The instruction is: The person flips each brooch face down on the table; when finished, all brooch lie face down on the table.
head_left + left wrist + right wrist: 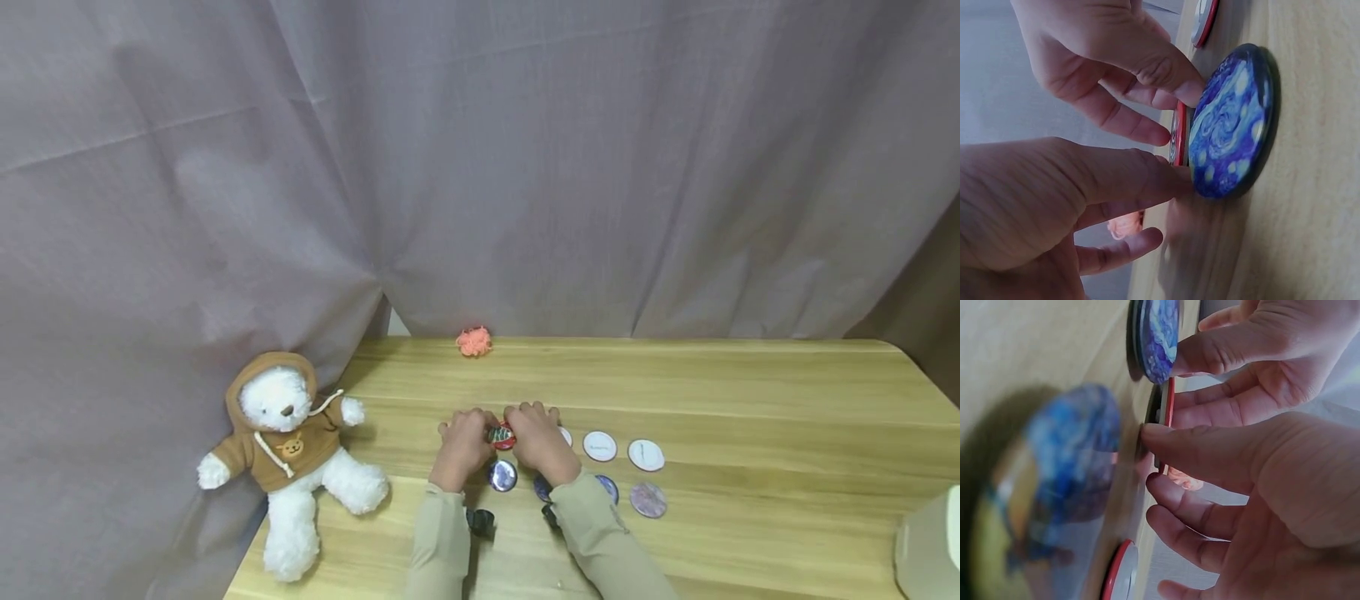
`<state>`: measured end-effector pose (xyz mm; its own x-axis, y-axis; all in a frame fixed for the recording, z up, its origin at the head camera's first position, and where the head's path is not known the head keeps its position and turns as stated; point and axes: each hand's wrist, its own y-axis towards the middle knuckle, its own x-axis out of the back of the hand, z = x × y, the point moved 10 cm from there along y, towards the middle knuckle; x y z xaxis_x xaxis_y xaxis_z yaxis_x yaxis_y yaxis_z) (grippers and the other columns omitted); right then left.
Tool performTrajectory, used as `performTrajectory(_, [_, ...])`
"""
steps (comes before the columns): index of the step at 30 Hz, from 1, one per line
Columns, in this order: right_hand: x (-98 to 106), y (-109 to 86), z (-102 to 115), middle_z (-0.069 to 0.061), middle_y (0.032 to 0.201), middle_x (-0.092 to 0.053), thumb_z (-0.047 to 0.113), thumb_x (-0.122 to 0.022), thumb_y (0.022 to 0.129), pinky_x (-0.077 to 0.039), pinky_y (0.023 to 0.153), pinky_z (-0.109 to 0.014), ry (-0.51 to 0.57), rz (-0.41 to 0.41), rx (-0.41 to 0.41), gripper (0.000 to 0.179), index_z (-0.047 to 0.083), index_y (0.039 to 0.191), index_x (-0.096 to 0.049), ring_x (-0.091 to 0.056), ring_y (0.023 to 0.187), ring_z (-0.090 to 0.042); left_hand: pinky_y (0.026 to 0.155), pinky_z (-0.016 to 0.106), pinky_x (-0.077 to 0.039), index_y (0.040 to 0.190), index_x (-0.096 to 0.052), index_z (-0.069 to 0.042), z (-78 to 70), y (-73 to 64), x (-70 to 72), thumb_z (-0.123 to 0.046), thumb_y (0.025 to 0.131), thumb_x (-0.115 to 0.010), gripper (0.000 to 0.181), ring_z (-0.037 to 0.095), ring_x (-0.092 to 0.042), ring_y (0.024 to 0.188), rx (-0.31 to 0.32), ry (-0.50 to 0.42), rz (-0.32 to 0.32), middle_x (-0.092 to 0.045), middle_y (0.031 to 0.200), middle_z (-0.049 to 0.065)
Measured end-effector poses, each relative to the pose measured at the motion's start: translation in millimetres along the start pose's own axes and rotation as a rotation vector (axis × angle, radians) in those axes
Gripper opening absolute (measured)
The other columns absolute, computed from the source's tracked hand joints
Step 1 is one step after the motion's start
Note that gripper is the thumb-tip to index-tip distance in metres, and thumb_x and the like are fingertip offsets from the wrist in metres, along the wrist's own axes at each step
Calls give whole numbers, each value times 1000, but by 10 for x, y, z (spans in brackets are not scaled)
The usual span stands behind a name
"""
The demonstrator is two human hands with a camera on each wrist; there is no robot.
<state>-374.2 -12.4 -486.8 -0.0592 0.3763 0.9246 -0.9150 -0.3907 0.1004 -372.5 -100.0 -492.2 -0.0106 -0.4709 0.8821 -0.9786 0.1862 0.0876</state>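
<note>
Both hands meet at a round red-rimmed disc (pixel 502 436) with a green and white picture on its face. My left hand (pixel 465 446) pinches its left edge between thumb and fingers. Across from it, my right hand (pixel 538 442) grips the right edge, the thumb at the near side. In the right wrist view the disc (pixel 1168 406) stands on edge, tilted up, partly covered by fingers. Just nearer lies a glossy blue disc (pixel 502 476); the left wrist view shows its swirling starry-night print.
Right of the hands lie white red-rimmed discs (pixel 600 446) in a row, with blue disc (pixel 607 488) and purple disc (pixel 648 500) nearer. A hooded white teddy bear (pixel 292 458) sits at left. Coral yarn (pixel 474 341) lies at the back, a pale container (pixel 930 546) at right.
</note>
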Motion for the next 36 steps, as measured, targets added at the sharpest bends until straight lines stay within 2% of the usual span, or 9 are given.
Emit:
performTrajectory(3, [11, 2, -9, -6, 78, -57, -7, -73, 73, -40, 82, -57, 24, 7, -5, 23, 10, 82, -61, -54, 80, -31, 77, 54, -38, 90, -76, -12, -7, 2, 13, 6, 65, -79, 31, 33, -62, 90, -19, 1, -13, -72, 90, 4])
performTrajectory(9, [15, -28, 12, 0, 73, -55, -9, -70, 75, -36, 76, -49, 85, 16, 16, 22, 10, 74, -60, -53, 75, -25, 73, 49, -37, 80, -75, -16, -19, -9, 27, 5, 66, -77, 25, 28, -64, 85, -47, -2, -32, -72, 83, -1])
performTrajectory(16, [42, -28, 12, 2, 69, -57, -9, -67, 73, -37, 76, -50, 127, 20, 36, 20, 10, 74, -61, -51, 68, -20, 75, 48, -35, 84, -77, -15, 8, -18, 22, 5, 69, -75, 25, 27, -65, 85, -45, -26, -31, -75, 86, 0])
performTrajectory(22, [73, -34, -4, 1, 75, -64, -4, -74, 79, -38, 79, -50, 191, 14, 49, 16, 9, 80, -65, -55, 73, -20, 75, 48, -36, 85, -79, -13, -5, -29, 67, 5, 73, -72, 23, 28, -67, 86, -77, -46, -51, -76, 87, 1])
performTrajectory(28, [106, -32, -33, 3, 69, -59, -5, -70, 79, -42, 78, -50, 199, -18, 65, 17, 10, 76, -65, -52, 71, -20, 71, 46, -36, 81, -78, -14, -26, -33, 114, 1, 79, -75, 16, 24, -66, 78, -107, -26, -83, -74, 81, -1])
performTrajectory(36, [253, -24, -59, 6, 65, -57, -3, -72, 81, -42, 63, -38, 227, -52, 129, 13, 9, 77, -69, -48, 64, -16, 71, 46, -37, 84, -79, -13, -94, -13, 166, -1, 83, -75, 12, 23, -66, 79, -130, -34, -82, -75, 82, 0])
